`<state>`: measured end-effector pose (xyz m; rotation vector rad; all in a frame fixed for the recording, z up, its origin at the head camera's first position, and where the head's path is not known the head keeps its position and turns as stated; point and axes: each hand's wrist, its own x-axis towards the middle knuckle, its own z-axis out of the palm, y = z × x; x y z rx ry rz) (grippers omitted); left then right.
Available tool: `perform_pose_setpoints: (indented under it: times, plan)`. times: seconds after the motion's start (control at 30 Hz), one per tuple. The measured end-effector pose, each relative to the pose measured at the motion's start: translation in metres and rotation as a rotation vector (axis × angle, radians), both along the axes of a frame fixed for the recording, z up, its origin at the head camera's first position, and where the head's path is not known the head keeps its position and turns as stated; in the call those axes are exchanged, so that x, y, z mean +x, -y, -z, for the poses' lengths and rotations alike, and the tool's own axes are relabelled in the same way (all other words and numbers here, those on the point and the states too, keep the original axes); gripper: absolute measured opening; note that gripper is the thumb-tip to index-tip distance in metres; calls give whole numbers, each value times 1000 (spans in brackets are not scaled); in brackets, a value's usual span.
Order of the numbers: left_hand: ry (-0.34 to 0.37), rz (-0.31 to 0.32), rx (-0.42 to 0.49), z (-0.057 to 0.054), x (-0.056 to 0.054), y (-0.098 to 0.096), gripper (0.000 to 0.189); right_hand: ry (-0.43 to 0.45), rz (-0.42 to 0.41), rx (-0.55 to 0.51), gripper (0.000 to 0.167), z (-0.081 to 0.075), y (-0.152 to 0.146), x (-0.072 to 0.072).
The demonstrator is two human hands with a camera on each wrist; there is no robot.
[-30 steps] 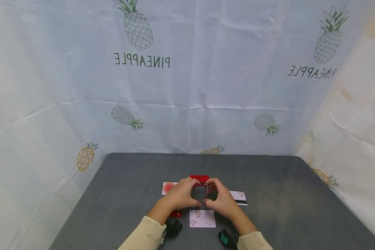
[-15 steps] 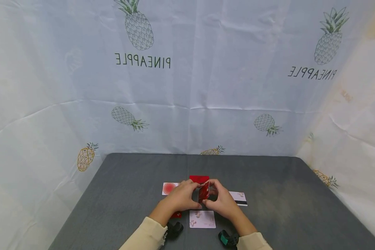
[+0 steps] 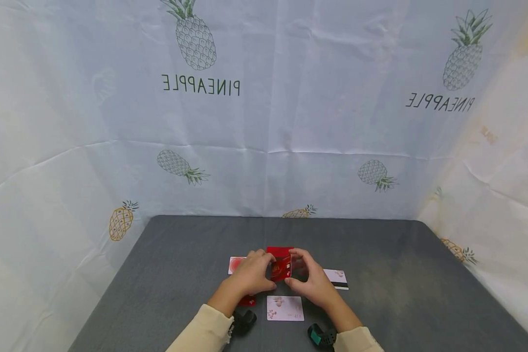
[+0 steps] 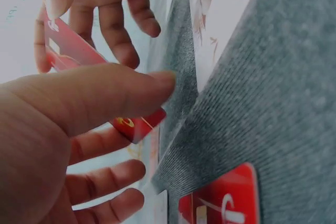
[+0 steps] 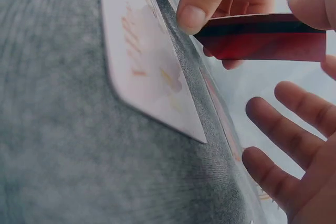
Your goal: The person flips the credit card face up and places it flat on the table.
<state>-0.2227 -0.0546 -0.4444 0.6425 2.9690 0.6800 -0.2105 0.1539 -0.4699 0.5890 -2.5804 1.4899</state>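
A red bank card [image 3: 281, 269] with a chip is raised between both hands, its printed face tilted into the head view. My left hand [image 3: 252, 273] pinches one end, thumb on the near side and fingers behind. At the other end, the thumb and index finger of my right hand [image 3: 312, 279] grip the card's edge; its remaining fingers spread loosely in the right wrist view. That view also shows the dark stripe on the back of the card [image 5: 262, 46]. Close below the hands lies a pale pink VIP card [image 3: 285, 309].
Around the hands on the grey table [image 3: 193, 234] lie a red card [image 3: 273, 250] behind, a white card with a red circle [image 3: 235, 264] at left, a striped card [image 3: 338, 278] at right, and another red card [image 3: 248, 301] partly under the left wrist. A pineapple-print curtain [image 3: 264, 117] hangs behind.
The held red card has turned from edge-on to show its printed face. My left hand came to its left end and shifted slightly left; my right hand stayed nearly in place.
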Motion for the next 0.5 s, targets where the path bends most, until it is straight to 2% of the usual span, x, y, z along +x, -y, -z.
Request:
perform_pose_setpoints:
  times: [0.13, 0.3, 0.5]
  plan:
    - [-19, -5, -15, -1, -1, 4, 54, -23, 20, 17, 62, 1, 0, -1]
    - [-8, -37, -28, -7, -3, 10, 54, -27, 69, 44, 57, 2, 0, -1]
    - [6, -59, -21, -14, -4, 14, 53, -16, 111, 145, 55, 6, -1, -5]
